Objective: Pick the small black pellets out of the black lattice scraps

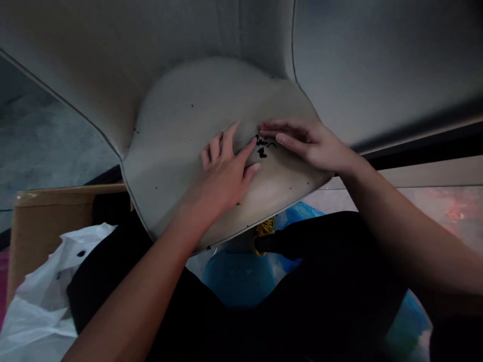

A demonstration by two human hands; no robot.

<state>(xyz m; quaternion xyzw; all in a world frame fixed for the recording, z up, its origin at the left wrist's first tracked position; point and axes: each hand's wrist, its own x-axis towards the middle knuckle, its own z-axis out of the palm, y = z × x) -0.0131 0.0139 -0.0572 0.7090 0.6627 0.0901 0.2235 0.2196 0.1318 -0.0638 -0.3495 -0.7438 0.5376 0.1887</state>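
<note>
Small black scraps [262,152] lie in a loose cluster on a beige padded chair seat [181,130]. My left hand [228,168] rests over the seat with its fingers spread, and the index fingertip touches the cluster's left edge. On the other side, my right hand [307,141] is held side-on with fingers stretched out, its fingertips close to the same scraps. Neither hand shows anything held. A few more tiny black specks are scattered across the seat and along its front edge.
The chair's backrest [211,30] rises behind the seat, and another pale padded seat [385,75] stands at right. At left are a cardboard box [64,206] and a white plastic bag [49,296]. A blue stool [239,276] shows between the black-clad legs.
</note>
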